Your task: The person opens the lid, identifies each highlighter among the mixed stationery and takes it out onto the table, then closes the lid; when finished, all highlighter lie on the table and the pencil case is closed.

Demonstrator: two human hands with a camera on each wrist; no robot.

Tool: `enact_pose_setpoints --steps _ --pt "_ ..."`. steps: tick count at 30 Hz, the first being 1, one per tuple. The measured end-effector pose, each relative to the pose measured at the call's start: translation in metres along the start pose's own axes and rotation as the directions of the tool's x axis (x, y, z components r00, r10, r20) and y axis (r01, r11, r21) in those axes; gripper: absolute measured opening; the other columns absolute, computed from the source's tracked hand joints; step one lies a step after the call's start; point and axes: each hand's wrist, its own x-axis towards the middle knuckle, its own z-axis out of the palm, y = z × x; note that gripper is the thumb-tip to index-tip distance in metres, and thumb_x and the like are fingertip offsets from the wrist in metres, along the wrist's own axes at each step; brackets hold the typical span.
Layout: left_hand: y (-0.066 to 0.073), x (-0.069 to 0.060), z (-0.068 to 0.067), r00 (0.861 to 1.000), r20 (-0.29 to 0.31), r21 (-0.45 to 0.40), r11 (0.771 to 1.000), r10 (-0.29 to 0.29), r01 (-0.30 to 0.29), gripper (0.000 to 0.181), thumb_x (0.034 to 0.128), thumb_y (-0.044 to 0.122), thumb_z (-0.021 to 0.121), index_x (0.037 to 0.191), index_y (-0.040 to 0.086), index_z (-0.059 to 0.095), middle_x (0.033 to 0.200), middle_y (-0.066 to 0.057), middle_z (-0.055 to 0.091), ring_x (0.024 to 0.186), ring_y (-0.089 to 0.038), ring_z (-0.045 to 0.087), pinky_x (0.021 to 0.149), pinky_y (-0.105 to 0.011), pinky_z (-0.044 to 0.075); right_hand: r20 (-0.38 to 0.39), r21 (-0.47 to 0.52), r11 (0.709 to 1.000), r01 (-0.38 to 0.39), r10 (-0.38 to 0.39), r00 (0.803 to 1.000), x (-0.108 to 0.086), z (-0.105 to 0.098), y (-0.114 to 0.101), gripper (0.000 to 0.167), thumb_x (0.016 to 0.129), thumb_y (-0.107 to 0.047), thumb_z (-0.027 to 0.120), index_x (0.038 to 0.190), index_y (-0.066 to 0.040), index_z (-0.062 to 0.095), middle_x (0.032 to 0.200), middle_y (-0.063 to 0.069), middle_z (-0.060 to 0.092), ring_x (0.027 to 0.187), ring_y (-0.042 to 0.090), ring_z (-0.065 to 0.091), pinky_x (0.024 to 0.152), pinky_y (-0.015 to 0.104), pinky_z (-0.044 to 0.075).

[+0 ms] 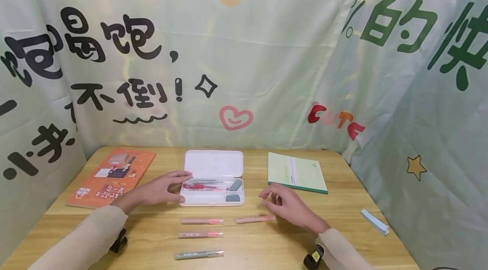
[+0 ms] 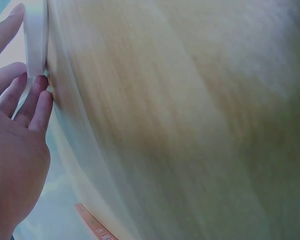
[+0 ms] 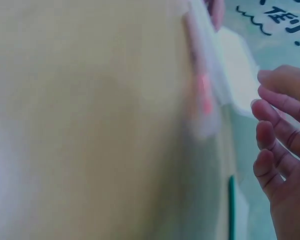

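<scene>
Open pencil case point(image 1: 213, 202) lies sideways, left end held

The case sits mid-worktop point(image 1: 145, 236), its long axis running left to right, its lid point(image 1: 214, 164) opened away from the person. A red pen point(image 1: 206, 187) inside lies along that axis. The left hand point(image 1: 164, 188) holds the left end, thumb near the front corner. The right hand point(image 1: 286, 205), loosely curled and holding nothing, is beside the right pink pen point(image 1: 251, 220), whose coral end points right and slightly away. Left of it, two pink pens lie crosswise, coral ends rightward; the grey-green pen point(image 1: 198, 254) lies nearest, almost parallel.
</scene>
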Motion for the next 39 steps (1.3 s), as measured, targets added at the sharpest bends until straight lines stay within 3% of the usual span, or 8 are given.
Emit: enact_pose_setpoints --steps 13,17,21,33,36,39 --pt "0.000 -0.002 -0.001 1.000 -0.011 0.010 1.000 0.016 -0.016 0.084 0.0974 0.039 0.083 0.165 0.006 0.046 0.175 -0.021 0.034 0.161 -0.057 0.025 0.125 -0.080 0.021 0.028 0.047 0.999 -0.024 0.023 0.999 0.065 0.027 -0.024 0.019 0.106 -0.020 0.073 0.123 -0.011 0.077 0.110 -0.005 0.074 0.087 0.010 0.060 0.073 0.023 0.052" --pt "0.000 -0.002 0.000 1.000 -0.013 0.007 1.000 0.017 -0.016 0.084 0.0975 0.038 0.083 0.165 0.005 0.046 0.175 -0.021 0.035 0.162 -0.056 0.025 0.126 -0.080 0.021 0.046 0.021 1.000 0.013 -0.014 0.999 0.083 0.038 -0.028 0.021 0.106 -0.019 0.073 0.124 -0.010 0.077 0.115 -0.001 0.076 0.087 0.011 0.062 0.070 0.023 0.051" --pt "0.002 -0.002 0.000 1.000 -0.012 0.002 1.000 0.013 -0.013 0.084 0.0975 0.038 0.083 0.165 0.005 0.046 0.175 -0.020 0.035 0.162 -0.056 0.024 0.126 -0.080 0.020 0.069 -0.005 1.000 0.001 -0.001 0.998 0.096 0.048 -0.028 0.022 0.107 -0.021 0.072 0.126 -0.012 0.079 0.118 -0.001 0.077 0.087 0.010 0.062 0.072 0.022 0.052" --pt "0.003 -0.001 -0.001 0.999 -0.008 0.014 0.999 0.034 -0.034 0.084 0.0980 0.039 0.082 0.165 0.003 0.046 0.174 -0.022 0.036 0.161 -0.056 0.027 0.125 -0.080 0.023 0.128 -0.081 0.997 -0.016 0.026 0.991 0.109 0.063 -0.028 0.027 0.109 -0.018 0.068 0.134 -0.012 0.078 0.109 -0.001 0.075 0.075 0.006 0.053 0.065 0.020 0.046" --pt "0.001 -0.001 -0.001 0.999 -0.013 0.034 0.998 0.051 -0.051 0.084 0.0982 0.040 0.082 0.164 0.003 0.046 0.174 -0.022 0.037 0.159 -0.057 0.029 0.123 -0.081 0.026 0.138 -0.103 0.995 -0.007 0.021 0.990 0.109 0.064 -0.028 0.027 0.110 -0.020 0.067 0.134 -0.013 0.077 0.115 0.001 0.077 0.081 0.006 0.057 0.072 0.021 0.052" --pt "-0.003 0.000 0.000 0.999 -0.011 0.032 0.998 0.051 -0.051 0.084 0.0980 0.041 0.082 0.165 0.004 0.046 0.174 -0.022 0.037 0.160 -0.056 0.029 0.124 -0.080 0.026 0.132 -0.121 0.993 0.001 0.015 0.991 0.109 0.065 -0.029 0.026 0.110 -0.019 0.067 0.132 -0.012 0.078 0.126 0.003 0.079 0.095 0.009 0.066 0.088 0.027 0.059"
